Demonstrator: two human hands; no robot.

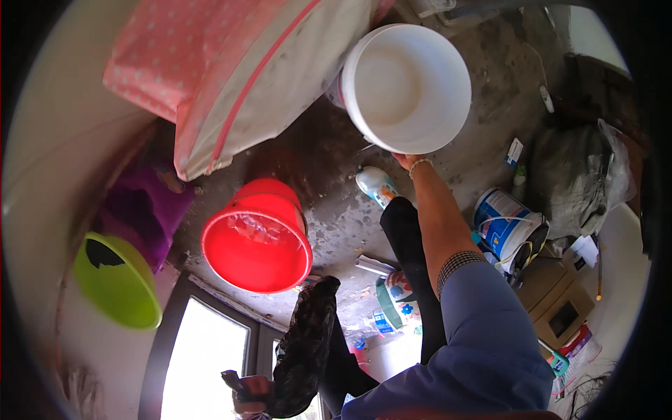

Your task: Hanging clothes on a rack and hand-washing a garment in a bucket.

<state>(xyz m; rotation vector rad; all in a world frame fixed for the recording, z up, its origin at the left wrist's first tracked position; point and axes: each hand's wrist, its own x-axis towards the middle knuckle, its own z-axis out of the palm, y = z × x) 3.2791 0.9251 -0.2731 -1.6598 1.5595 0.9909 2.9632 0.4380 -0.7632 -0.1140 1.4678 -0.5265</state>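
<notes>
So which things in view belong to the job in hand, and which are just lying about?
In hand:
white bucket, at the right hand
dark crumpled material, at the left hand

Apparently lying about:
red bucket
lime-green container
blue-and-white pail
cardboard box

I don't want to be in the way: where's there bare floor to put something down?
Bare floor shows between the white bucket and the card, and a flecked patch between the red bucket and the shoe. Farther right it's crowded: grey sack, blue bucket and box sit close together.
</notes>
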